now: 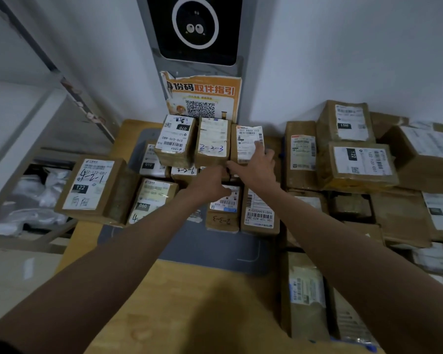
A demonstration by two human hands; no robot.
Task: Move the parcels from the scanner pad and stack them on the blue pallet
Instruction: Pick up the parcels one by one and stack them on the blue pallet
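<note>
A cluster of small brown parcels is piled on the grey scanner pad (pixel 215 251), which lies on a wooden desk (pixel 189 302). In the top row, three parcels stand side by side: one with a "070" label (pixel 175 140), a middle one marked by hand in blue (pixel 212 141), and a right one with a white barcode label (pixel 248 144). The right parcel is gripped by the right hand (pixel 256 166), with the fingers laid over its label and the thumb stretched along its lower edge. The left hand (pixel 211 183) is reached in just below the middle parcel, its fingers curled towards the pile; whether anything is actually held by it cannot be told. Lower parcels are seen under and in front of the hands, among them one marked "2-3-3" (pixel 221 213) and one with a long barcode (pixel 260 213). To the left, a larger box marked "4-2-1" (pixel 90 185) is set at the desk edge, beside a parcel labelled "060" (pixel 151 200). To the right, a stack of bigger cardboard boxes (pixel 356 159) is piled against the white wall. Behind the pad, an orange poster with a QR code (pixel 202 98) is fixed under a black screen (pixel 196 26). A metal shelf holding white bags (pixel 36 195) is seen at far left.
</note>
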